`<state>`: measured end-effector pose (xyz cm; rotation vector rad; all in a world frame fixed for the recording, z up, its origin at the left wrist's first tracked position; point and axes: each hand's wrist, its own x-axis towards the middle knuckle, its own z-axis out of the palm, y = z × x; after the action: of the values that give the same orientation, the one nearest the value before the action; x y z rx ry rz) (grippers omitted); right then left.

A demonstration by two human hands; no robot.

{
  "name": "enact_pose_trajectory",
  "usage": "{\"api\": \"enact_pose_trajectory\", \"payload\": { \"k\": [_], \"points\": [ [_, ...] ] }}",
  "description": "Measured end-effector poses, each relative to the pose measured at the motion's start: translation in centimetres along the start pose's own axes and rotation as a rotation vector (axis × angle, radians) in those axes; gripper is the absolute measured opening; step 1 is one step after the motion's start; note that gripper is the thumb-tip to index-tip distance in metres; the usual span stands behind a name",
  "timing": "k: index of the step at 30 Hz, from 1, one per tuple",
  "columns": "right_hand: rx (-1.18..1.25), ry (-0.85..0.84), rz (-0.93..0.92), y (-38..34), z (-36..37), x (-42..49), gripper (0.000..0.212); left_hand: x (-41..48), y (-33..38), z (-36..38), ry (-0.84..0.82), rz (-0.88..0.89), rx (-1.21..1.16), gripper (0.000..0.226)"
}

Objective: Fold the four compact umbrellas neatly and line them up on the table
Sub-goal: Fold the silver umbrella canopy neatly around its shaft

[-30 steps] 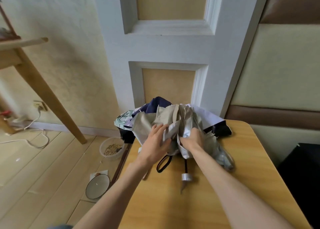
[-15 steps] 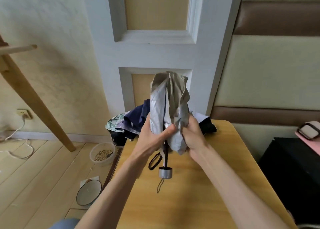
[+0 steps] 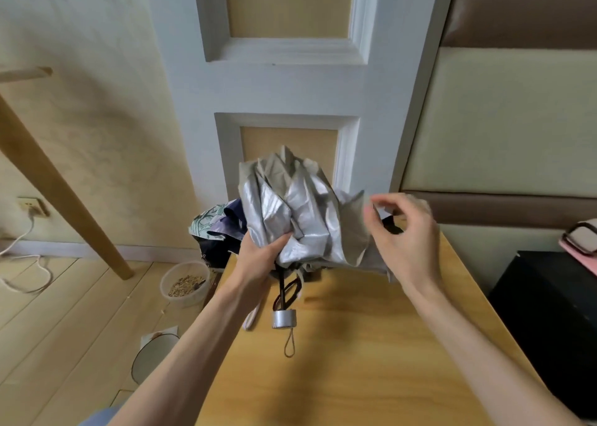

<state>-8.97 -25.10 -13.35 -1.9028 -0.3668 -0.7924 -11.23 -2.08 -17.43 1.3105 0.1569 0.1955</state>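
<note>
A silver and beige compact umbrella (image 3: 290, 212) stands upright above the wooden table (image 3: 371, 354), canopy bunched and crumpled, its silver handle cap (image 3: 284, 319) with a cord loop hanging down. My left hand (image 3: 258, 257) grips the bunched canopy near its base. My right hand (image 3: 403, 235) is out to the right with curled fingers and pinches a beige flap of the canopy, drawing it sideways. Behind them, at the table's far left corner, lies a heap of other umbrellas (image 3: 219, 225) in navy and a pale green print, partly hidden.
A white panelled wall rises just behind the table. On the floor to the left stand a clear tub of grain (image 3: 184, 285), a round white dish (image 3: 151, 358) and a slanted wooden leg (image 3: 64, 199). A black cabinet (image 3: 549, 312) borders the table's right side.
The silver umbrella was lifted off the table and stood upright. My right hand has since left the base and moved right, pulling one flap of the canopy outward.
</note>
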Motion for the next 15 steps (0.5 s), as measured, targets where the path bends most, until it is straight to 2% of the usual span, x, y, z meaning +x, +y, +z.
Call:
{"api": "enact_pose_trajectory", "payload": {
  "k": [1,3,4,6,9,13,15],
  "points": [
    [0.004,-0.01,0.109,0.7,-0.2,-0.2,0.045,-0.1,-0.2,0.1,-0.005,0.002,-0.021,0.044],
    [0.12,-0.227,0.554,1.0,0.2,-0.5,0.09,-0.3,-0.7,0.5,-0.031,-0.004,-0.057,0.041],
    [0.247,-0.351,0.73,0.9,0.5,-0.7,0.1,-0.5,-1.0,0.8,-0.05,0.007,-0.056,0.041],
    [0.516,-0.506,0.848,1.1,1.6,-1.3,0.09,-0.6,-1.7,1.3,-0.089,0.053,-0.031,0.049],
    [0.721,-0.538,0.777,0.6,3.2,-1.8,0.062,-1.0,-3.3,1.4,-0.166,0.114,0.073,0.043],
    [0.697,-0.556,0.699,-0.5,4.7,-1.7,0.037,-0.8,-4.6,1.4,-0.202,0.128,0.231,0.02],
    [0.649,-0.563,0.684,-0.5,5.7,-2.0,0.032,-1.7,-5.7,0.6,-0.302,0.206,0.336,0.01]
  ]
}}
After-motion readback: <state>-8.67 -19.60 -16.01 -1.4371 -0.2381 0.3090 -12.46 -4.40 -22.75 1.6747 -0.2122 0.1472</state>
